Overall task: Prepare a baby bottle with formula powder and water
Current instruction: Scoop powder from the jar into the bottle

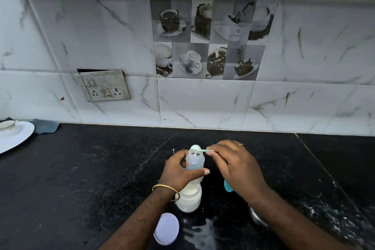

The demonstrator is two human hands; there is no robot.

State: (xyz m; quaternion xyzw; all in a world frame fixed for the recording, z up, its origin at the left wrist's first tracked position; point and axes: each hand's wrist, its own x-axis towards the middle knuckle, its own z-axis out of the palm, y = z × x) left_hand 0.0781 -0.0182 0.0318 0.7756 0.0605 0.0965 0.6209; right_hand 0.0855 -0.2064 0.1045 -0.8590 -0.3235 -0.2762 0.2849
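Note:
A clear baby bottle (195,160) stands open on the black counter, and my left hand (181,170) is wrapped around its body. My right hand (235,165) pinches the handle of a small pale scoop (197,149), whose bowl sits right over the bottle's mouth. Just in front of the bottle stands an open jar of white formula powder (188,199). Its white lid (166,228) lies on the counter to the front left. A teal bottle part (228,186) peeks out from under my right wrist.
A white plate (18,138) with a cup on it sits at the far left, next to a grey cloth (45,126). Part of a steel vessel (257,217) shows under my right forearm. White powder is scattered on the black counter (91,178). A tiled wall with a socket plate (104,85) stands behind.

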